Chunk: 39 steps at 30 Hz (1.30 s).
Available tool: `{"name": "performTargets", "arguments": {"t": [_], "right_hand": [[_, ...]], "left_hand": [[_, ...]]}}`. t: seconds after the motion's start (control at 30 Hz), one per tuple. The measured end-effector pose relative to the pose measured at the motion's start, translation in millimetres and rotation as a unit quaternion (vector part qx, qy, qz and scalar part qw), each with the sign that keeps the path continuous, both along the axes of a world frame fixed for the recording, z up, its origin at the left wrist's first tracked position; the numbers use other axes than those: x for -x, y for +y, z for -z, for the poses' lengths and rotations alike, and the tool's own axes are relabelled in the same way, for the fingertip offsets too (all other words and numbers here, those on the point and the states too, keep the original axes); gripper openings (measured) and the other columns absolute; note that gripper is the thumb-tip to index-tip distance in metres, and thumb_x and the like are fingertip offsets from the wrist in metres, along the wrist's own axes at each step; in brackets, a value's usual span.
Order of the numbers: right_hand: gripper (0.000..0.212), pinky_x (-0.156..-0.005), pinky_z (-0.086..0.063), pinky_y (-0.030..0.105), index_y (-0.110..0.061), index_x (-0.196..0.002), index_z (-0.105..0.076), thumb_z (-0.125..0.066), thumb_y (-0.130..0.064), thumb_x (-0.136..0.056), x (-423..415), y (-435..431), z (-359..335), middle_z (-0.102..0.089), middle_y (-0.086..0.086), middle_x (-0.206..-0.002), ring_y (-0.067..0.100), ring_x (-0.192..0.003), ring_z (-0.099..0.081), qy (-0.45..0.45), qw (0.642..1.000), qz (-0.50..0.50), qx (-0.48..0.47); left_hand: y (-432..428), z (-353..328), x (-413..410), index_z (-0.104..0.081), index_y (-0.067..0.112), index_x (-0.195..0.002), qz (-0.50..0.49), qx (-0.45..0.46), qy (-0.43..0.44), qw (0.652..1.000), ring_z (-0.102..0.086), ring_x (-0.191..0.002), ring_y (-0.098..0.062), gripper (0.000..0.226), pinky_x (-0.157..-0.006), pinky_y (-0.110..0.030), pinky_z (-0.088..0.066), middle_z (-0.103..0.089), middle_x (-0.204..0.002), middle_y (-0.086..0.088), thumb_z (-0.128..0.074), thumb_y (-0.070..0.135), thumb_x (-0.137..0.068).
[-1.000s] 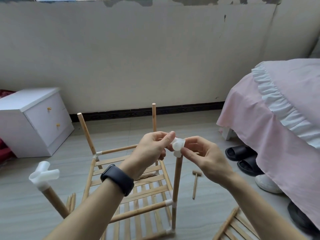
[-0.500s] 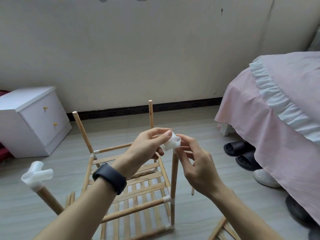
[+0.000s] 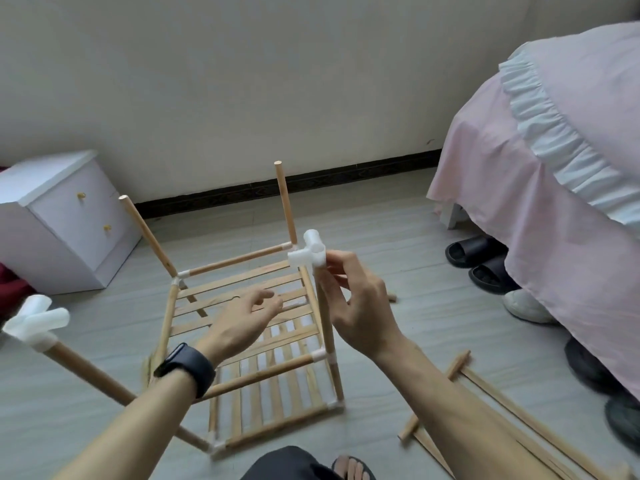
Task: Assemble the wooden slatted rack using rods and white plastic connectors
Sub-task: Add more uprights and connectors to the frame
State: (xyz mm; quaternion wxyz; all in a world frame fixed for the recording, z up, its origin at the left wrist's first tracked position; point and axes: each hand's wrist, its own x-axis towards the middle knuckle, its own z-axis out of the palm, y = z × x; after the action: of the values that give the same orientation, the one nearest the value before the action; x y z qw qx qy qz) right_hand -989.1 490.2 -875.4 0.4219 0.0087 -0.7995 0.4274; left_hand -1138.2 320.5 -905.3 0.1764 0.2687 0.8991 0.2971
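Pinches the white three-way connector (image 3: 310, 254) between thumb and fingertips of the right hand (image 3: 360, 306), on top of the front-right upright rod (image 3: 323, 317), just right of frame centre. Holds nothing in the left hand (image 3: 242, 320) — fingers loosely spread, hovering over the slats of the wooden rack (image 3: 228, 283) at centre frame on the floor (image 3: 398, 220). At the left edge, a second connector (image 3: 34, 323) capping another rod; at lower right, a loose slatted panel (image 3: 460, 363).
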Motion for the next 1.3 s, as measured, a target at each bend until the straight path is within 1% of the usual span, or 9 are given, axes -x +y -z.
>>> {"name": "performTargets", "arguments": {"t": [0.2,0.37,0.57,0.77,0.9,0.97,1.07,1.17,1.3], "right_hand": [[0.026,-0.074,-0.060,0.033,0.002,-0.123,-0.060,-0.058,-0.015,-0.103,-1,2,2,-0.072,0.013,-0.106,0.023,-0.089,-0.071,0.009,1.000,0.001,-0.010],[0.025,-0.078,-0.060,0.029,0.003,-0.123,-0.060,-0.059,-0.012,-0.102,-1,2,5,-0.072,0.013,-0.109,0.021,-0.092,-0.070,0.018,1.000,0.007,-0.018],[0.025,-0.079,-0.058,0.026,0.000,-0.125,-0.057,-0.059,-0.013,-0.103,1,-2,18,-0.069,0.009,-0.108,0.016,-0.093,-0.067,0.003,1.000,0.026,0.009],[0.039,-0.075,-0.049,0.024,-0.019,-0.119,-0.048,-0.069,-0.010,-0.088,-25,-59,103,-0.046,-0.013,-0.099,0.007,-0.090,-0.049,-0.085,0.989,0.120,0.022],[0.040,-0.088,-0.047,0.033,-0.020,-0.123,-0.058,-0.063,-0.033,-0.086,6,-108,121,-0.062,-0.004,-0.110,0.019,-0.099,-0.056,-0.178,0.976,0.076,-0.101],[0.042,-0.096,-0.043,0.042,-0.023,-0.127,-0.060,-0.055,-0.045,-0.090,29,-133,122,-0.064,-0.003,-0.121,0.021,-0.111,-0.056,-0.258,0.952,0.040,-0.158],[0.049,-0.100,-0.028,0.048,-0.033,-0.120,-0.056,-0.025,-0.063,-0.097,58,-156,133,-0.062,-0.008,-0.122,0.021,-0.118,-0.049,-0.406,0.884,-0.026,-0.230],[0.058,-0.084,-0.022,0.041,-0.033,-0.086,-0.052,-0.010,-0.072,-0.093,73,-158,147,-0.060,-0.012,-0.093,0.016,-0.098,-0.048,-0.421,0.871,-0.016,-0.251],[0.066,-0.076,-0.016,0.038,-0.029,-0.063,-0.048,-0.010,-0.074,-0.092,98,-126,149,-0.056,-0.013,-0.074,0.014,-0.088,-0.046,-0.393,0.883,0.010,-0.257]], "left_hand": [[-16,76,-2,-0.006,0.039,-0.159,-0.020,0.268,0.013,0.963,-0.008,-0.155,-0.029,0.075,-0.122,-0.052,-0.015,-0.003,-0.169,-0.002,-0.024,0.073,-0.095],[-18,103,-23,0.003,0.045,-0.158,-0.037,0.293,0.019,0.955,0.010,-0.155,-0.024,0.065,-0.121,-0.058,-0.003,0.020,-0.166,0.009,-0.013,0.067,-0.099],[-20,47,-11,-0.012,0.041,-0.159,0.032,0.333,0.037,0.942,-0.009,-0.155,-0.025,0.064,-0.122,-0.052,-0.014,-0.001,-0.169,0.001,-0.029,0.063,-0.101],[-53,-94,1,-0.049,0.039,-0.143,0.068,0.323,0.320,0.888,-0.017,-0.152,-0.019,0.049,-0.122,-0.050,-0.012,-0.036,-0.159,0.003,-0.040,0.059,-0.099],[-106,-164,0,-0.061,0.040,-0.127,0.002,0.256,0.432,0.865,-0.037,-0.139,-0.019,0.039,-0.114,-0.045,-0.028,-0.055,-0.141,0.008,-0.041,0.057,-0.097],[-133,-177,0,-0.063,0.041,-0.121,-0.070,0.201,0.368,0.905,-0.048,-0.128,-0.020,0.033,-0.103,-0.042,-0.040,-0.059,-0.132,0.005,-0.043,0.054,-0.098],[-162,-172,3,-0.067,0.029,-0.116,-0.169,0.010,0.128,0.977,-0.061,-0.113,-0.019,0.029,-0.090,-0.036,-0.046,-0.065,-0.120,0.003,-0.045,0.043,-0.104],[-179,-159,2,-0.071,0.014,-0.110,-0.224,-0.180,-0.055,0.956,-0.074,-0.091,-0.031,0.032,-0.077,-0.036,-0.057,-0.067,-0.119,-0.011,-0.042,0.027,-0.107],[-181,-155,1,-0.070,0.008,-0.113,-0.198,-0.257,-0.136,0.936,-0.075,-0.090,-0.035,0.028,-0.071,-0.035,-0.063,-0.068,-0.116,-0.019,-0.045,0.021,-0.107]]}}
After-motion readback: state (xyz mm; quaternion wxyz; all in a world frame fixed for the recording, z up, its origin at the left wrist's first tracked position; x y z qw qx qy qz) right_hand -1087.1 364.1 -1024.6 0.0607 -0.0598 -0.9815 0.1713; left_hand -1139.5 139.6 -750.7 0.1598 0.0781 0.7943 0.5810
